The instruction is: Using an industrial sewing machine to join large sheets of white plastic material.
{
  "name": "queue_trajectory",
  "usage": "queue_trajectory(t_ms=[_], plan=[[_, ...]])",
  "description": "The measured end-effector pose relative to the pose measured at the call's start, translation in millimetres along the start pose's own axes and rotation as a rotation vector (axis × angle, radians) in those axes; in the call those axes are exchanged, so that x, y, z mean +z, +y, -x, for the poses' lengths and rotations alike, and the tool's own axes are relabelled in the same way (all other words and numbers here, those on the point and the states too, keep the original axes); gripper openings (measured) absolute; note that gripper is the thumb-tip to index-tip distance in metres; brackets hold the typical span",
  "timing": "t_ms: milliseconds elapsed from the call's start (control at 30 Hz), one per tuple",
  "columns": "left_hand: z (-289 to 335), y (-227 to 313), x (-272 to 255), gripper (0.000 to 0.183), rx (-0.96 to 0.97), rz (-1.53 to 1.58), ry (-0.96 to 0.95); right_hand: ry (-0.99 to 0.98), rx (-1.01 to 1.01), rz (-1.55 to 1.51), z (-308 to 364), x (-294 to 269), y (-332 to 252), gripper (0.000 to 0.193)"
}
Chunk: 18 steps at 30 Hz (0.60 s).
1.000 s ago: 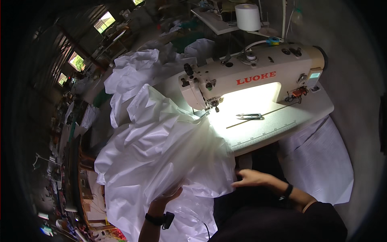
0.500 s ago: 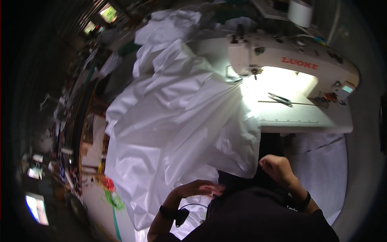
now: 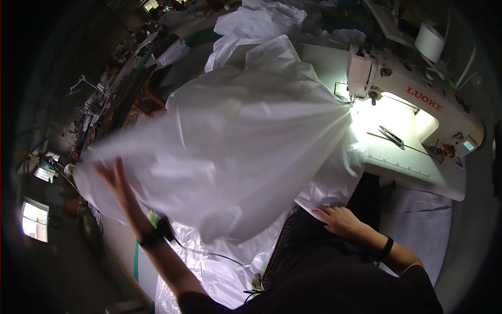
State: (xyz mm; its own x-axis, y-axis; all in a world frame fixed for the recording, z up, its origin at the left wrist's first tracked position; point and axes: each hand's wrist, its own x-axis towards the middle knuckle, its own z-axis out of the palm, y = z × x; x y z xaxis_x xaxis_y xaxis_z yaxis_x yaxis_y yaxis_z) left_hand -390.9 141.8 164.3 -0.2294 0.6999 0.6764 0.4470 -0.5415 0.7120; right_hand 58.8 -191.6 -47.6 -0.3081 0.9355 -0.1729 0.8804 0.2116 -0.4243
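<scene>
1 wht sheet (image 3: 246,152) ctr of frame, R tip at needle of 1 sewing mach. (image 3: 392,78), upper R. L hand (image 3: 118,183) far L, blurred, fingers spread wide over sheet, contact unclear; R hand (image 3: 341,221) lower R of ctr, fingers together, bent on sheet edge, can't tell if clamped. 1 pr snips (image 3: 391,137) mid-R, 1 thread cone (image 3: 430,43) upper R.

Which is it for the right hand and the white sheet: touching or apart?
Touching. The head view shows the right hand curled over the near edge of the white sheet, with no gap between them.
</scene>
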Motion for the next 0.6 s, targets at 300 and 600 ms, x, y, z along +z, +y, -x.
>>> queue_trajectory(t_ms=[300,600], plan=[[-115.0,-39.1,134.1,0.077,-0.064,0.129,-0.804,-0.025,0.012,-0.145,17.0,1.1,-24.8,0.041],[301.9,-65.4,-0.1,0.093,-0.297,0.009,-0.447,0.477,-0.273,0.282,-86.7,-133.4,-19.3,0.053]])
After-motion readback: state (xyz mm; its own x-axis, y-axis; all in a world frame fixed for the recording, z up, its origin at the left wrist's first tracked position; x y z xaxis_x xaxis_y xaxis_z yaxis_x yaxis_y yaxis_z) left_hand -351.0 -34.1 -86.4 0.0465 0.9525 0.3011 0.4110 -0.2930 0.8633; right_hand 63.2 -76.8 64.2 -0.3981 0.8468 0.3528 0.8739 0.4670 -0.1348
